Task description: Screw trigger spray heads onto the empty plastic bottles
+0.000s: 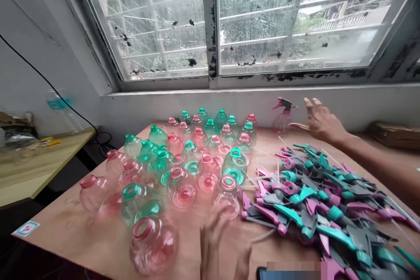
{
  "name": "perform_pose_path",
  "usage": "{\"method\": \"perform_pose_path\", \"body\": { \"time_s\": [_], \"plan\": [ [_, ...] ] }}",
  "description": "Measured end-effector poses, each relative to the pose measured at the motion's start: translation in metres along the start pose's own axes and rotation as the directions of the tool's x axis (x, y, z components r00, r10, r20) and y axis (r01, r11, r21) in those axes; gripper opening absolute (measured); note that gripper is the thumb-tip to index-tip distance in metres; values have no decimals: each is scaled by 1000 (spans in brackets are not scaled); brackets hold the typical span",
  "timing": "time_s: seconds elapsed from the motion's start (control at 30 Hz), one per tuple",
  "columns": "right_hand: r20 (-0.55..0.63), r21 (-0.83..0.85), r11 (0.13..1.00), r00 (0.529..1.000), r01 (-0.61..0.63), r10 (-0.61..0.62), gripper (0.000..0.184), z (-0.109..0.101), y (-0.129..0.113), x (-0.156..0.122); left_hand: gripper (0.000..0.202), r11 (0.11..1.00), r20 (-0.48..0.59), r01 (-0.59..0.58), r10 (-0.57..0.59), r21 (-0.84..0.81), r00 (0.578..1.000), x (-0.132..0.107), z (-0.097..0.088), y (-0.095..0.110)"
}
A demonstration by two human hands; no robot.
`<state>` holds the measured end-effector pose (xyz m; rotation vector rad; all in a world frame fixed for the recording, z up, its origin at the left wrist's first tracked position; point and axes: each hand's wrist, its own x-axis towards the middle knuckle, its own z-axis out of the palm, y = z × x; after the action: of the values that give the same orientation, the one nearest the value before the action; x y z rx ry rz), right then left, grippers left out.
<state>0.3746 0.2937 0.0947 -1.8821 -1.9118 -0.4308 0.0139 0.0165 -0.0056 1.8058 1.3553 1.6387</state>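
Observation:
My right hand (320,120) is stretched out at the far right of the table, fingers spread, holding nothing, just beside an assembled pink spray bottle (282,118) with its trigger head on. My left hand (218,245) is low at the front edge, blurred, fingers apart and empty, close to a pink bottle (229,192). Several open pink and teal bottles (183,157) stand and lie across the table's left half. A heap of pink and teal trigger heads (321,201) with dip tubes covers the right half.
The brown table (82,232) ends at its left and front edges. A second lower table (36,162) stands to the left with clutter and a clear bottle (64,111). A black cable runs down the wall. Windows fill the back; a cardboard stack (393,133) sits far right.

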Motion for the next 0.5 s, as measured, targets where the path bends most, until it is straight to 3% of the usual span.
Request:
{"method": "perform_pose_path", "body": {
  "time_s": [0.07,0.17,0.23,0.33,0.4,0.5],
  "plan": [
    [-26,-30,997,997,66,-67,93,-21,3,-38,66,995,-79,55,-48,84,996,15,0,14],
    [-12,-60,983,984,174,-175,84,-56,-1,-100,81,979,-91,132,-119,155,989,39,8,27],
    [5,-42,974,975,223,-223,75,-80,-11,-141,90,964,-41,161,-156,212,987,50,14,24],
    [6,13,967,967,254,-254,56,-109,-34,-194,86,923,-25,172,-174,345,984,54,22,10],
    [43,62,967,967,248,-250,37,-122,-51,-220,81,911,-51,161,-153,381,987,50,23,4],
    [83,51,970,967,238,-241,30,-133,-73,-242,72,953,-210,74,-11,295,978,40,16,11]
  ]
}}
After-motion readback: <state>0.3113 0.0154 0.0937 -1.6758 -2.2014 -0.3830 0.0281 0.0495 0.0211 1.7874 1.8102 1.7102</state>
